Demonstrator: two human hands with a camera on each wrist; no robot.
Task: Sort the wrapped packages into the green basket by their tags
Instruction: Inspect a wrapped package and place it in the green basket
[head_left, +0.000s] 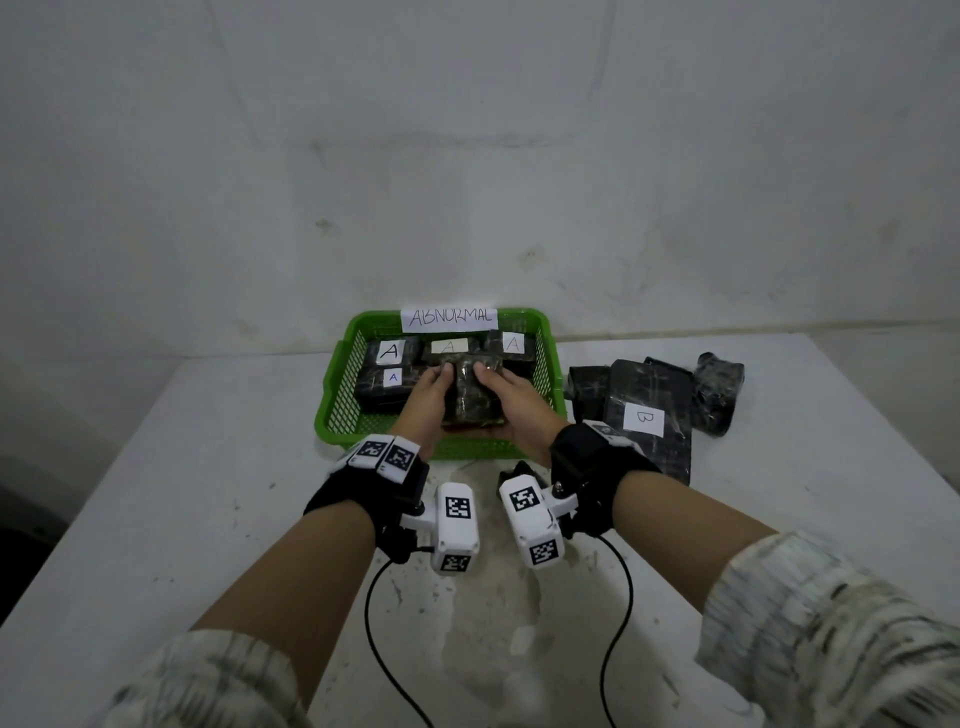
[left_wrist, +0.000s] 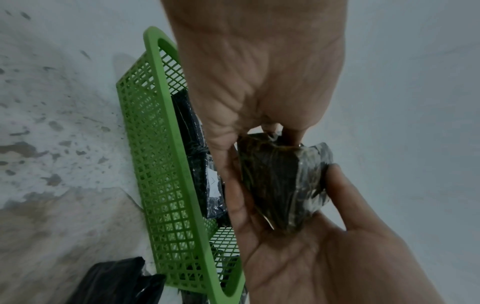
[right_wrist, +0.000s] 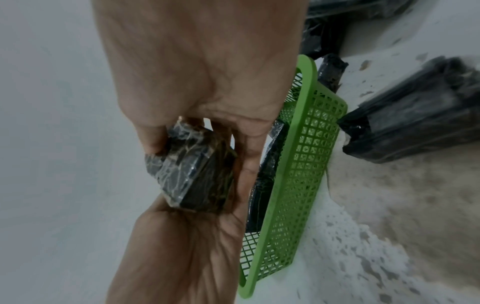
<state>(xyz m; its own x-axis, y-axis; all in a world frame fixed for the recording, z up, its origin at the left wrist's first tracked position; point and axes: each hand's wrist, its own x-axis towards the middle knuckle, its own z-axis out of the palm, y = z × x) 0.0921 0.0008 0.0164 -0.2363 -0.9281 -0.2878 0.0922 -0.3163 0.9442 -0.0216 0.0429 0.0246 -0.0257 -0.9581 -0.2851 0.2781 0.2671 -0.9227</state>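
**Q:** While both hands are up, where does everything sit, biggest first?

**Me:** White table (head_left: 208, 493), green basket (head_left: 548, 374) at its far middle with an "ABNORMAL" sign (head_left: 449, 318) on the back rim. Four A-tagged packages (head_left: 387, 364) lie flat inside, along the back and left. Outside, just right of the basket, a pile of dark packages, one tagged B (head_left: 644, 418).

**Q:** And the package you're working?

**Me:** Small wrapped package (head_left: 472, 395), held between my hands above the basket's near half, over the open floor right of the A pile. Its long axis runs away from me, toward the sign. No tag shows on the faces I can see.

**Q:** Grip?

**Me:** Left hand (head_left: 428, 397) clasps its left side, fingers curled over the far end. Right hand (head_left: 511, 402) cups it from the right and below; the left wrist view shows it resting in my right palm with fingertips (left_wrist: 337, 174) on its edge. Both hands are closed around it, neither slack.

**Q:** What does the next move turn on?

**Me:** My guess: straight down. The drop spot is directly below, both hands about equally near. I'd probably want the tag found first.
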